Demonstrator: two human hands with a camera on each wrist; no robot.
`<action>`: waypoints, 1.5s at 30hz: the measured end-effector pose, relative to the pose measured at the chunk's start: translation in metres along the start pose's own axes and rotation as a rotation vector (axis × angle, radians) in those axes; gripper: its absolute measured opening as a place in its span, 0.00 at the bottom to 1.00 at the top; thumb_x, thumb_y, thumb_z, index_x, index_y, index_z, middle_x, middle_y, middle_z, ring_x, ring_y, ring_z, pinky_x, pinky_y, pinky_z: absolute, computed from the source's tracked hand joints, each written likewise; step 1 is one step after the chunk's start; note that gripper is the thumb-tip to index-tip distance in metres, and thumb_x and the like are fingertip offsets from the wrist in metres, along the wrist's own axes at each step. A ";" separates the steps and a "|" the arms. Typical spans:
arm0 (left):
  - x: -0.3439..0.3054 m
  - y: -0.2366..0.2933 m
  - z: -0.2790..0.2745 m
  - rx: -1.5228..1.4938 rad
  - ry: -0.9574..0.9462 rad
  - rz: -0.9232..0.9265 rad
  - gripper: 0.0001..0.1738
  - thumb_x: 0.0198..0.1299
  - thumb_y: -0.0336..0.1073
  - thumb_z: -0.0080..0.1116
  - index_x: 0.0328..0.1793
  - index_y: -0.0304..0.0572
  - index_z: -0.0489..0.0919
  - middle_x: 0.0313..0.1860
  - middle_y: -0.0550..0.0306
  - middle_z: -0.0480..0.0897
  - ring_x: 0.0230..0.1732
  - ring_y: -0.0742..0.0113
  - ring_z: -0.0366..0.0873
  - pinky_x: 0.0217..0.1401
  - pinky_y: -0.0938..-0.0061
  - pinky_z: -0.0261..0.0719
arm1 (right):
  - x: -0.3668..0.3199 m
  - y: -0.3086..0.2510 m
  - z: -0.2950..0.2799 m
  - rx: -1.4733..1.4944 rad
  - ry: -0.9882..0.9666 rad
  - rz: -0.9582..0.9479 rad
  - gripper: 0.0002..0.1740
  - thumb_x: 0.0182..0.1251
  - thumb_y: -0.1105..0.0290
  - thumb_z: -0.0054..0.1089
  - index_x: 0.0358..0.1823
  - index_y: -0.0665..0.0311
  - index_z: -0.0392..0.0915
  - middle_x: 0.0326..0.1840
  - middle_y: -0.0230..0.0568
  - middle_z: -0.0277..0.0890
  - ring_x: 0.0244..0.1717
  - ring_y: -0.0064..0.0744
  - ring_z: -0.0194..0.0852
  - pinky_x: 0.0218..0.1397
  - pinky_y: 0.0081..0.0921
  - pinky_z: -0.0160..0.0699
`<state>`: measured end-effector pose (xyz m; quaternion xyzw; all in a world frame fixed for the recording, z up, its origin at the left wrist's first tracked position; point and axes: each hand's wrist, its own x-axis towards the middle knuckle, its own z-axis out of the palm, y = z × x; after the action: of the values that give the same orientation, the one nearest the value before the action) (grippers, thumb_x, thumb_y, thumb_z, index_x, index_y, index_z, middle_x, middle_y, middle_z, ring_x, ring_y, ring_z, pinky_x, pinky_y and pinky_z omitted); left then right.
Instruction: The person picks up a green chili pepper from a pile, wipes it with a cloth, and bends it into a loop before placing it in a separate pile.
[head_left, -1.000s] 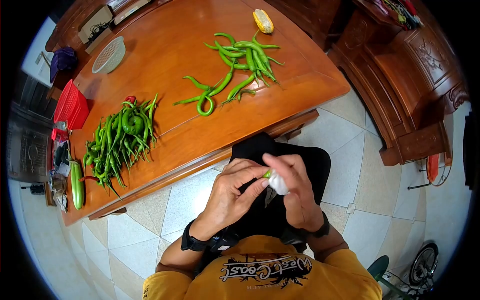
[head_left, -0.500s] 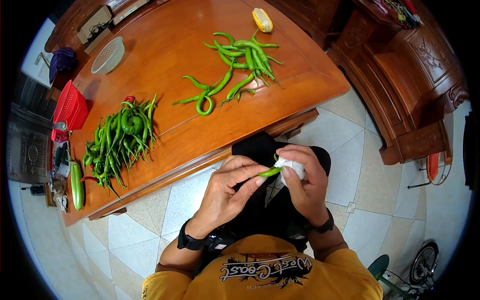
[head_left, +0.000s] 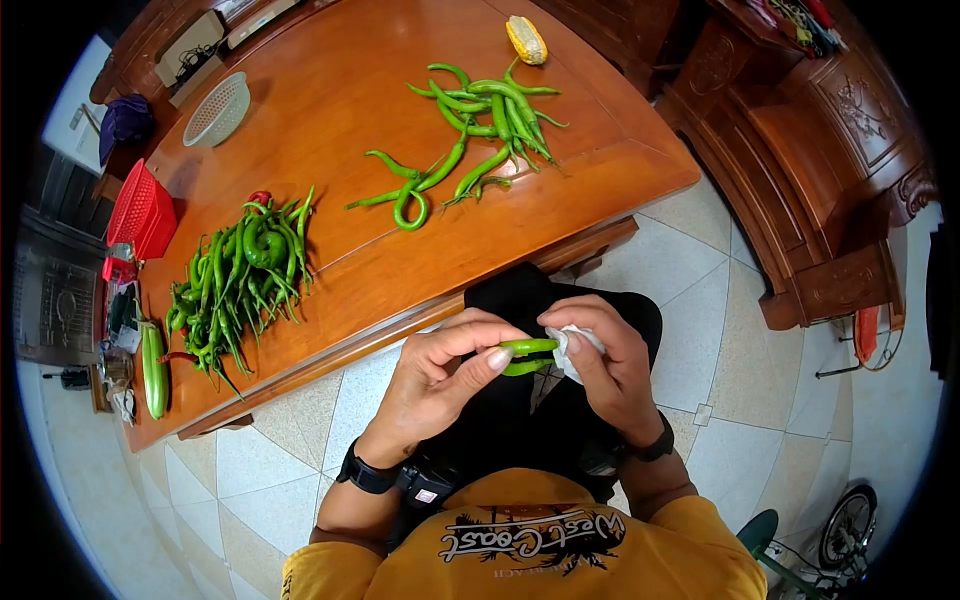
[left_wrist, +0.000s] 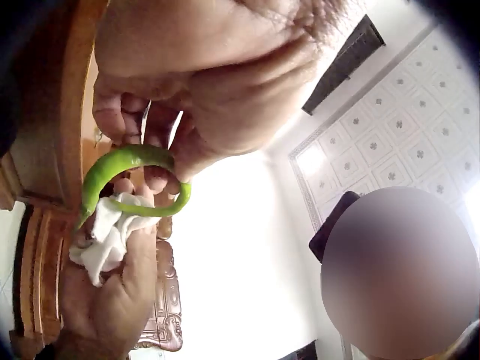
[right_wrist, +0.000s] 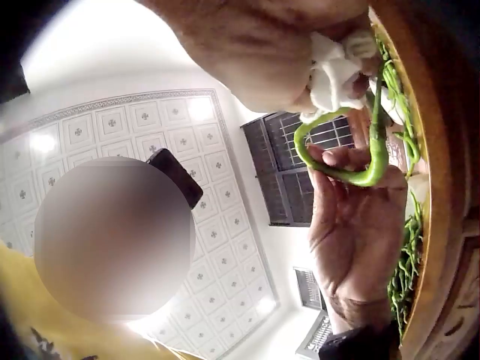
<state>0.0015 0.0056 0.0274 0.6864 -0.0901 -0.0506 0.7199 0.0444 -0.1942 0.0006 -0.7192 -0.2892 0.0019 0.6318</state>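
The left hand [head_left: 432, 378] pinches a curved green chili pepper [head_left: 532, 346] between thumb and fingers, over the lap. Facing it, the right hand [head_left: 612, 372] grips a crumpled white cloth or tissue [head_left: 572, 352] against the pepper. In the left wrist view the pepper [left_wrist: 127, 156] bends into a loop, with the white cloth [left_wrist: 105, 241] around its thinner part. The right wrist view shows the pepper [right_wrist: 369, 174] in the left hand's [right_wrist: 358, 232] fingertips and the cloth [right_wrist: 331, 75] in the right hand's fingers.
On the wooden table [head_left: 330, 130] lie a large pile of green peppers [head_left: 245, 270], a smaller group [head_left: 505, 115], a partly yellow corn piece [head_left: 526, 41] and a long green vegetable [head_left: 153, 370]. A red basket [head_left: 145, 212] and a pale basket [head_left: 218, 110] stand at the left.
The left hand has shifted slightly left, and more of the pepper shows between the hands. The right hand has closed round the cloth and brought it onto the pepper.
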 end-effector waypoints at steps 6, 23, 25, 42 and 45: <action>-0.003 -0.006 -0.002 -0.091 0.131 -0.134 0.13 0.65 0.33 0.57 0.51 0.31 0.80 0.40 0.55 0.81 0.41 0.72 0.77 0.44 0.79 0.75 | 0.001 0.002 -0.004 -0.149 0.050 -0.021 0.12 0.65 0.76 0.52 0.49 0.68 0.75 0.49 0.46 0.72 0.44 0.35 0.74 0.48 0.24 0.72; -0.004 -0.012 -0.003 -0.327 0.135 -0.189 0.14 0.67 0.35 0.54 0.52 0.30 0.78 0.37 0.55 0.81 0.35 0.74 0.76 0.33 0.82 0.73 | -0.004 -0.002 -0.007 -0.011 -0.220 0.160 0.15 0.60 0.76 0.61 0.48 0.68 0.75 0.43 0.44 0.76 0.41 0.34 0.77 0.44 0.25 0.74; -0.004 -0.012 -0.004 -0.330 0.138 -0.195 0.14 0.67 0.35 0.54 0.51 0.30 0.78 0.37 0.55 0.81 0.35 0.74 0.76 0.33 0.81 0.73 | -0.003 -0.004 -0.009 -0.056 -0.199 0.158 0.14 0.60 0.76 0.60 0.48 0.67 0.75 0.43 0.44 0.76 0.41 0.34 0.77 0.44 0.25 0.74; -0.002 -0.014 -0.001 -0.208 0.125 -0.199 0.14 0.66 0.34 0.55 0.52 0.31 0.78 0.36 0.55 0.81 0.33 0.74 0.76 0.33 0.82 0.75 | 0.001 -0.001 -0.005 -0.264 0.154 -0.021 0.15 0.60 0.79 0.58 0.49 0.67 0.78 0.46 0.45 0.69 0.45 0.36 0.71 0.48 0.25 0.71; 0.000 -0.014 0.005 -0.143 0.087 -0.181 0.13 0.67 0.31 0.54 0.54 0.32 0.77 0.38 0.57 0.79 0.35 0.76 0.76 0.35 0.84 0.75 | 0.001 -0.004 -0.004 -0.257 0.155 -0.044 0.15 0.58 0.79 0.60 0.48 0.66 0.79 0.45 0.44 0.70 0.43 0.35 0.72 0.46 0.24 0.72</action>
<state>0.0014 -0.0002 0.0136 0.6403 0.0073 -0.0917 0.7626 0.0451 -0.1971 0.0058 -0.7856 -0.2533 -0.1048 0.5547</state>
